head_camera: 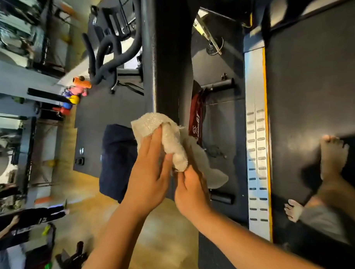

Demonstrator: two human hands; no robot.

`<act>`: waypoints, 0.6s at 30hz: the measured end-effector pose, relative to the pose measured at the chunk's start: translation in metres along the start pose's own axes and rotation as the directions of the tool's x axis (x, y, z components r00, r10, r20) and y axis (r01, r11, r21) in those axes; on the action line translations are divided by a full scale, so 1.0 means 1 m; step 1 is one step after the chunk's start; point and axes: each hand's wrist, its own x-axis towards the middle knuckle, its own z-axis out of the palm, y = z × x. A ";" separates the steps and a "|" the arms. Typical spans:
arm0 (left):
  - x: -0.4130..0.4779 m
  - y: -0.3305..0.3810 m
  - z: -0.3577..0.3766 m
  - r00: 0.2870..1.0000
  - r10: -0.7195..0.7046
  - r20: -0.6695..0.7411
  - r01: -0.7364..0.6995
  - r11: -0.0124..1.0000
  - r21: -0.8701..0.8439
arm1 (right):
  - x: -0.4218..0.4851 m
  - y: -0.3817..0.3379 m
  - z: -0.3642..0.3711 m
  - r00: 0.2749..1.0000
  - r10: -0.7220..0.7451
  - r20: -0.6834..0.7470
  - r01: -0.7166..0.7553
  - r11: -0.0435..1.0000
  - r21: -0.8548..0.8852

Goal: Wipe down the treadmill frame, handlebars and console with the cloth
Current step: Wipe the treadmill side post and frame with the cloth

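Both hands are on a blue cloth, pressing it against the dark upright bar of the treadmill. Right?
Not quite. The head view shows the cloth is off-white, not blue. The rest holds: the left hand and right hand both grip it against the dark upright bar.

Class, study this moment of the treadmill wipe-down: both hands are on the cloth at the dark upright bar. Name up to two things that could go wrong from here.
1. The cloth is bunched between the left hand and the right hand, so it may touch only part of the upright bar and leave streaks.
2. The person's bare feet stand on the treadmill belt; leaning toward the bar with both hands busy might cost balance.
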 end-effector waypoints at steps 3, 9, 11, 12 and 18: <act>-0.011 0.000 0.002 1.000 -0.023 -0.017 0.021 0.995 -0.093 | 0.012 -0.002 0.000 0.991 -0.122 0.046 0.126 0.987 -0.104; -0.012 -0.006 -0.004 0.998 -0.059 0.009 0.059 0.998 -0.002 | -0.020 0.020 -0.006 0.998 0.033 0.050 -0.028 0.996 -0.087; 0.002 -0.005 -0.008 0.997 -0.073 0.001 0.073 0.997 -0.015 | -0.007 -0.006 -0.007 0.999 -0.046 0.024 0.048 0.998 -0.049; 0.013 -0.005 -0.009 0.997 -0.074 -0.011 0.074 0.997 -0.011 | 0.005 -0.018 -0.006 0.997 -0.082 0.013 0.082 0.995 -0.052; 0.035 -0.005 -0.009 0.998 -0.018 -0.056 0.022 0.997 0.068 | 0.038 -0.009 -0.015 0.998 -0.053 -0.033 0.051 0.996 -0.075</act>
